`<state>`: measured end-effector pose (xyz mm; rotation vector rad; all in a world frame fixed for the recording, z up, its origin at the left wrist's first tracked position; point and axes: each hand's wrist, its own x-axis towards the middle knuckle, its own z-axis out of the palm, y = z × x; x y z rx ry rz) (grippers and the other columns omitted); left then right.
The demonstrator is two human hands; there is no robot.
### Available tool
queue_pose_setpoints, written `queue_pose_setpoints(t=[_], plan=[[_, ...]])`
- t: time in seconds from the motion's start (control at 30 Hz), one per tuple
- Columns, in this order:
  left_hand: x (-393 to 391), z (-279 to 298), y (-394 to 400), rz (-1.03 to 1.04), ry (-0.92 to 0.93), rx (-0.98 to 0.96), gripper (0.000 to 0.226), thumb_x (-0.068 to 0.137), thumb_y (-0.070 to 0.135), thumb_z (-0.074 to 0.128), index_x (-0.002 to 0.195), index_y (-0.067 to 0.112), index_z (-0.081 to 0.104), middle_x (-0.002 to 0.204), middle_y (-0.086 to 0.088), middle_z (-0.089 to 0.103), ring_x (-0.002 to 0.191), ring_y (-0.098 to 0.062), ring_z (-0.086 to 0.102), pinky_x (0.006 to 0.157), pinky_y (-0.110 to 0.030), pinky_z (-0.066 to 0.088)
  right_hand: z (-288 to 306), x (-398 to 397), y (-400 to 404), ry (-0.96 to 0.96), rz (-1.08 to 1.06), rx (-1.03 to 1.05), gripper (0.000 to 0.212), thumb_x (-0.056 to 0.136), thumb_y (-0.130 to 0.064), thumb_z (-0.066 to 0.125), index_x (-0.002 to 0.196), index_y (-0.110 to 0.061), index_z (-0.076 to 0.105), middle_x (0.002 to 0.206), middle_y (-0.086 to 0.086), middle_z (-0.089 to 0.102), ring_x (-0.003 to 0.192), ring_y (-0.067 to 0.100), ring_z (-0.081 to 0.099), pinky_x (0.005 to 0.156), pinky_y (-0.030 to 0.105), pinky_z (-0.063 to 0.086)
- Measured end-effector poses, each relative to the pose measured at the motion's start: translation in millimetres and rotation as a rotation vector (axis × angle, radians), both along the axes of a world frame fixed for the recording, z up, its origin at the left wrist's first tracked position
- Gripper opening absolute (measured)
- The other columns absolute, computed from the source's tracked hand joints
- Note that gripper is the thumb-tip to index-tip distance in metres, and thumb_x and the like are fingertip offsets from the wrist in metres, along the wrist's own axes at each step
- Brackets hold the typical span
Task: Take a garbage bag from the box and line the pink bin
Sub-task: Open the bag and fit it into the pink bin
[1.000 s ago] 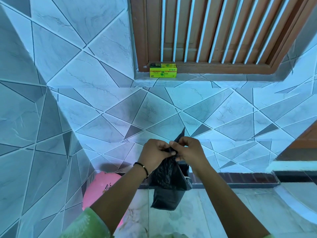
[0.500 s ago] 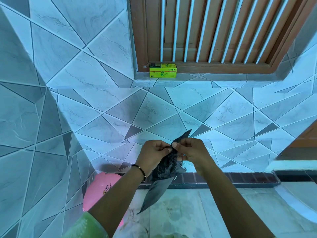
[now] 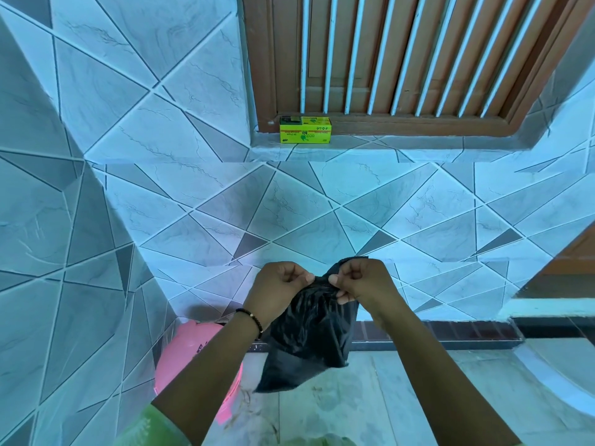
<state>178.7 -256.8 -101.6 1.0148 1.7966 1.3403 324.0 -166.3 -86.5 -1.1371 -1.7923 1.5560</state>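
The garbage bag [image 3: 310, 329] is thin, crinkled black plastic, its upper edge bunched into fine pleats and its lower part hanging in a loose, creased flap below the hands. The box [image 3: 305, 129] is a small yellow-green printed carton, well above and beyond the hands on the tiled window ledge [image 3: 370, 149], against a brown wooden frame with pale vertical bars. The pink bin [image 3: 196, 355] is smooth, rounded plastic, low and to the left of the hands, partly hidden by the left forearm, at the corner of the glossy, marble-veined tiled wall [image 3: 161, 204].

Half a second ago the bag dangled in a narrow twisted point; now it has spread wider and fuller, and the hands have drawn a little further apart.

The left hand [image 3: 278, 289] and right hand [image 3: 360, 281] are level with each other, knuckles up, each curled closed with thumb and fingertips pinching the bag's top edge. A beaded bracelet [image 3: 251, 317] circles the left wrist; a green sleeve [image 3: 148, 426] shows at the elbow.
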Motion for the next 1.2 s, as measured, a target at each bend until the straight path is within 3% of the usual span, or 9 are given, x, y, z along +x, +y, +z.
queue_pose_setpoints(t=[0.17,0.4,0.47,0.63,0.73,0.87,1.03,1.1,1.2], plan=[[-16,7,1,0.278,-0.009,-0.047,0.018,0.087,0.023,0.060,0.070,0.017,0.062,0.073,-0.002,0.065,0.069,-0.020,0.059,0.067,-0.029,0.049,7,12,10,-0.028,0.055,-0.018,0.010,0.079,0.004,0.066,0.077,-0.005,0.063,0.064,0.011,0.060,0.046,0.011,0.055,0.049,0.022,0.054],[-25,22,-2,0.419,-0.528,0.072,0.028,0.097,0.009,0.037,0.074,0.010,0.054,0.067,-0.009,0.054,0.054,-0.017,0.046,0.037,-0.014,0.044,9,25,26,0.009,-0.173,-0.059,0.010,0.086,0.001,0.056,0.078,-0.001,0.062,0.068,0.015,0.059,0.055,0.023,0.057,0.052,0.025,0.055],[-27,17,-2,0.411,-0.371,0.047,0.017,0.094,0.006,0.040,0.082,0.015,0.049,0.066,-0.008,0.050,0.051,-0.017,0.040,0.035,-0.016,0.038,12,24,26,0.151,-0.230,-0.244,0.013,0.091,-0.002,0.046,0.083,0.000,0.057,0.077,0.017,0.060,0.061,0.028,0.060,0.055,0.030,0.058],[-24,-1,-4,0.030,0.642,0.010,0.035,0.085,-0.006,0.040,0.087,0.012,0.069,0.088,-0.008,0.068,0.074,-0.021,0.061,0.072,-0.020,0.045,15,16,25,0.458,-0.310,-0.571,0.025,0.096,-0.004,0.033,0.086,-0.001,0.056,0.085,0.015,0.061,0.072,0.029,0.059,0.066,0.044,0.056],[-24,-9,-1,-0.064,0.826,-0.168,0.037,0.084,-0.003,0.042,0.105,0.012,0.070,0.104,-0.015,0.067,0.099,-0.033,0.061,0.090,-0.034,0.047,15,13,26,0.637,-0.388,-0.638,0.025,0.096,-0.003,0.034,0.080,-0.003,0.054,0.078,0.012,0.060,0.072,0.025,0.056,0.057,0.037,0.058],[-27,0,1,0.141,0.775,-0.215,0.033,0.082,0.001,0.046,0.100,0.011,0.071,0.109,-0.013,0.069,0.105,-0.031,0.060,0.092,-0.033,0.044,12,8,17,0.561,-0.400,-0.348,0.024,0.093,-0.001,0.035,0.078,-0.011,0.051,0.066,0.008,0.056,0.062,0.022,0.050,0.056,0.027,0.046],[-32,18,5,0.313,0.422,-0.137,0.019,0.077,0.023,0.055,0.068,0.008,0.065,0.068,-0.009,0.063,0.074,-0.031,0.060,0.065,-0.028,0.044,5,5,-10,0.308,-0.044,0.131,0.014,0.092,-0.009,0.050,0.097,-0.021,0.054,0.076,0.008,0.053,0.063,0.016,0.049,0.059,0.026,0.043],[-31,16,8,0.300,0.297,-0.102,0.015,0.071,0.022,0.066,0.079,0.009,0.070,0.078,-0.004,0.069,0.078,-0.022,0.064,0.069,-0.024,0.048,3,4,-18,0.212,0.134,0.335,0.018,0.087,-0.010,0.056,0.095,-0.025,0.060,0.087,0.001,0.056,0.075,0.009,0.055,0.072,0.019,0.045],[-25,10,12,0.275,0.389,-0.105,0.028,0.061,0.018,0.069,0.085,0.005,0.063,0.091,-0.011,0.064,0.083,-0.029,0.061,0.060,-0.024,0.045,0,-2,-20,-0.067,0.268,0.558,0.030,0.082,0.001,0.053,0.084,-0.025,0.069,0.092,0.001,0.048,0.081,0.004,0.053,0.073,0.010,0.038]])
